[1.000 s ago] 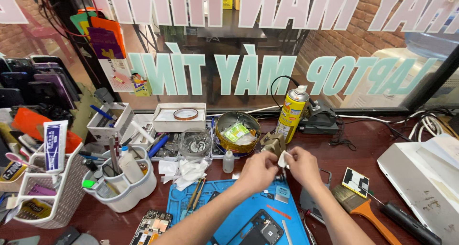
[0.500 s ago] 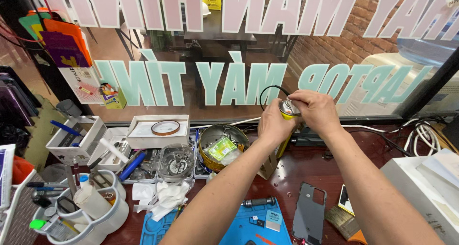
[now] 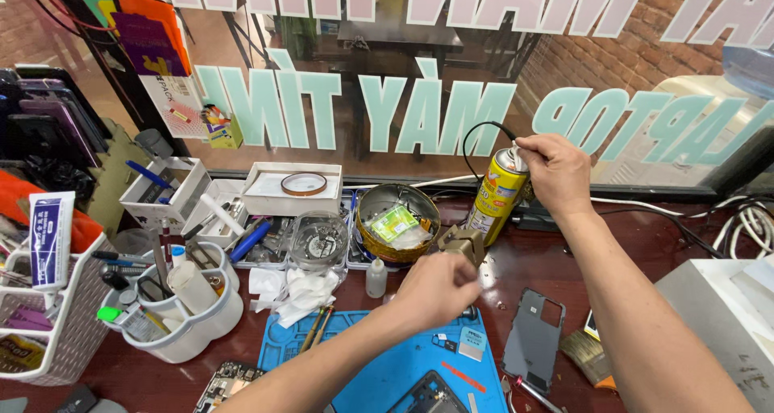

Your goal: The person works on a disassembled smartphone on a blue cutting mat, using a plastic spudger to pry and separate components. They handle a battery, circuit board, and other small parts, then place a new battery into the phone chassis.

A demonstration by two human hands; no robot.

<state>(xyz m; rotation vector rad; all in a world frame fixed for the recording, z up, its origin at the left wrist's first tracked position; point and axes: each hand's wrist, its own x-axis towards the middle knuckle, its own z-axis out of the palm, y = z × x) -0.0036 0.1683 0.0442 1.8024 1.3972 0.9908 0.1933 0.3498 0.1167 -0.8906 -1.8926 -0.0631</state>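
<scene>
My right hand (image 3: pixel 556 171) rests on top of a yellow spray can (image 3: pixel 497 194) that stands upright at the back of the bench, fingers closed around its nozzle. A thin black tube (image 3: pixel 480 131) curves up from the nozzle. My left hand (image 3: pixel 435 290) is closed above the blue work mat (image 3: pixel 379 365), just below a small brown holder (image 3: pixel 462 244) in front of the can. What the left fingers pinch is hidden. A grey phone back cover (image 3: pixel 534 340) lies right of the mat.
A round tin (image 3: pixel 398 223) with green packets, a clear round dish (image 3: pixel 318 240), a small dropper bottle (image 3: pixel 376 278) and crumpled white tissue (image 3: pixel 300 290) sit mid-bench. White tool cups (image 3: pixel 187 316) and a basket (image 3: pixel 60 332) stand left. A brush (image 3: pixel 587 358) and grey machine (image 3: pixel 726 316) are right.
My left hand has dropped from the spray can down to the mat in front of the brown holder. My right hand stays on the can's top. The view has shifted.
</scene>
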